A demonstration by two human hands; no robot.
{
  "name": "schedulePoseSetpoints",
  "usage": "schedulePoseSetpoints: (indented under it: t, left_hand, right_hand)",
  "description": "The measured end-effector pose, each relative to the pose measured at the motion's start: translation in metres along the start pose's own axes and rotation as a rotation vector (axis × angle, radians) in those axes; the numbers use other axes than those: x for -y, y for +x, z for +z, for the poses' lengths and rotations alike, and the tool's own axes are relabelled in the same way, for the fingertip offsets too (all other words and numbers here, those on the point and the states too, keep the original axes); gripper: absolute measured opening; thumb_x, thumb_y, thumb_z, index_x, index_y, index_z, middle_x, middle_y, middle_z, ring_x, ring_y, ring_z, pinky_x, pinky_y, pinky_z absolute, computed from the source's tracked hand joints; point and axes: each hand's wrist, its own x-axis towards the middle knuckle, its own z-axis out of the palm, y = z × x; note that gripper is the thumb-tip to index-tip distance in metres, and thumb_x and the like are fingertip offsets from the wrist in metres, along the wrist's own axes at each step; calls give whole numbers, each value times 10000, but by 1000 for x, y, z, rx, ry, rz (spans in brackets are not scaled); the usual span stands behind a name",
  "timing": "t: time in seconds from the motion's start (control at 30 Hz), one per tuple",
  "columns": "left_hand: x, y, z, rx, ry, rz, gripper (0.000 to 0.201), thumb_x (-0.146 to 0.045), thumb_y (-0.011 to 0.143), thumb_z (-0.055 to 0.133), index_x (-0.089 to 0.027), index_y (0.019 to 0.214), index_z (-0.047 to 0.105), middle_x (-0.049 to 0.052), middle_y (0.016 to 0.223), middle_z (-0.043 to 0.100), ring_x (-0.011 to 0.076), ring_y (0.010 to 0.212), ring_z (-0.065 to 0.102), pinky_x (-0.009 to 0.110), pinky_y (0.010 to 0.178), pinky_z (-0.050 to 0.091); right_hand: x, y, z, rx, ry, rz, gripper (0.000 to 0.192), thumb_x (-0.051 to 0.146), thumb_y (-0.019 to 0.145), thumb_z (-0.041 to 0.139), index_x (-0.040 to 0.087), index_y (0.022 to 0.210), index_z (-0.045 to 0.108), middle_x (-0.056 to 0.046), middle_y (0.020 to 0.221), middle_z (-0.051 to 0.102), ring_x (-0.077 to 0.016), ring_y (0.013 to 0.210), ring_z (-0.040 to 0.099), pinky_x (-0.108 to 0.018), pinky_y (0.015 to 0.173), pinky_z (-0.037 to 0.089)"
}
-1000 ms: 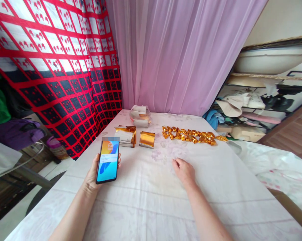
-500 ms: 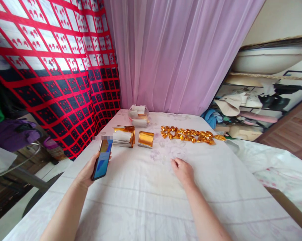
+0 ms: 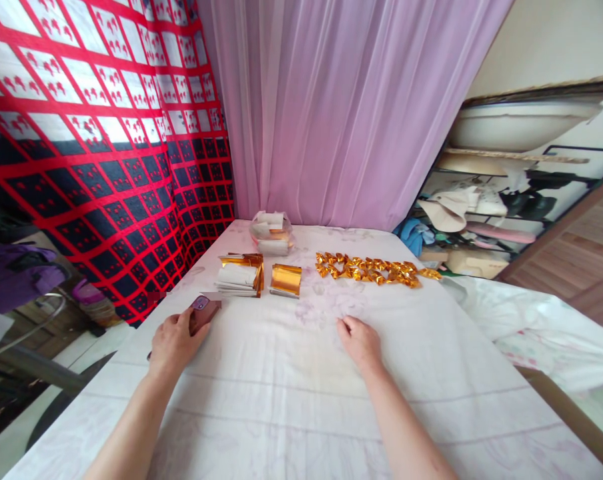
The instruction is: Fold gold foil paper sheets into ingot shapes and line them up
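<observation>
My left hand point(image 3: 174, 341) grips a phone point(image 3: 203, 311), turned screen-down so its dark red back faces up, low over the white cloth of the table point(image 3: 291, 400). My right hand point(image 3: 359, 341) rests palm-down on the cloth with its fingers loosely curled and nothing in it. Beyond the hands lie a stack of gold and white foil sheets point(image 3: 240, 275), a smaller gold foil stack point(image 3: 286, 279) and a row of folded gold foil pieces point(image 3: 369, 269).
A clear plastic bag with paper packs point(image 3: 270, 233) sits at the table's far end. A red, black and white grid cloth point(image 3: 91, 153) hangs on the left, a pink curtain point(image 3: 341, 113) behind. Cluttered shelves point(image 3: 481, 213) stand at right.
My left hand has turned the phone from screen-up to screen-down and lowered it toward the table, moving left. My right hand has stayed where it was.
</observation>
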Motion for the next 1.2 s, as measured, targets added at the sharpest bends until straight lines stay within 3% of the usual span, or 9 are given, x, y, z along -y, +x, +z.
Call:
schedulePoseSetpoints:
  t: [0.57, 0.67, 0.73, 0.93, 1.07, 1.2]
  left_hand:
    - [3, 2, 11, 21, -2, -4, 637, -534, 857, 471, -123, 1341, 521, 208, 1196, 609, 377, 1080, 577, 445, 911, 426]
    - [-3, -3, 9, -18, 2, -12, 605, -538, 868, 473, -137, 1314, 542, 222, 1311, 541, 396, 1157, 531, 491, 920, 419]
    - [-15, -11, 6, -80, -4, 8, 567, -511, 876, 497, -140, 1301, 554, 228, 1397, 469, 399, 1236, 474, 516, 955, 397]
    - [-83, -38, 12, -316, -287, 257, 383, -321, 899, 507, -170, 1243, 583, 161, 1303, 564, 325, 1178, 517, 471, 986, 390]
    - [-131, -42, 31, -249, -601, 372, 329, -244, 854, 523, -170, 1158, 626, 142, 1188, 624, 319, 1101, 567, 489, 967, 420]
    - [-150, -34, 51, -206, -770, 348, 295, -209, 822, 518, -172, 1087, 642, 124, 1058, 665, 286, 1021, 619, 456, 922, 475]
  right_hand:
    - [3, 0, -3, 26, -14, 17, 348, 354, 927, 474, 205, 652, 625, -23, 671, 676, -123, 562, 491, -274, 569, 204]
    - [4, 0, -4, 30, -16, 11, 349, 351, 929, 468, 207, 658, 635, -21, 665, 667, -123, 559, 485, -272, 565, 206]
    - [4, 0, -5, 35, -23, 9, 348, 351, 930, 467, 210, 664, 643, -21, 668, 666, -125, 560, 483, -274, 564, 204]
    - [8, 3, -3, 44, 55, 21, 276, 329, 904, 497, 218, 713, 663, -14, 689, 668, -130, 595, 516, -258, 564, 236]
    - [22, 10, 6, 12, 156, -15, 198, 264, 891, 492, 222, 951, 677, -11, 874, 700, -131, 714, 583, -226, 650, 352]
    - [43, 24, 20, -103, 241, -153, 305, 264, 874, 510, 208, 1140, 649, -61, 1024, 674, -173, 884, 602, -267, 800, 435]
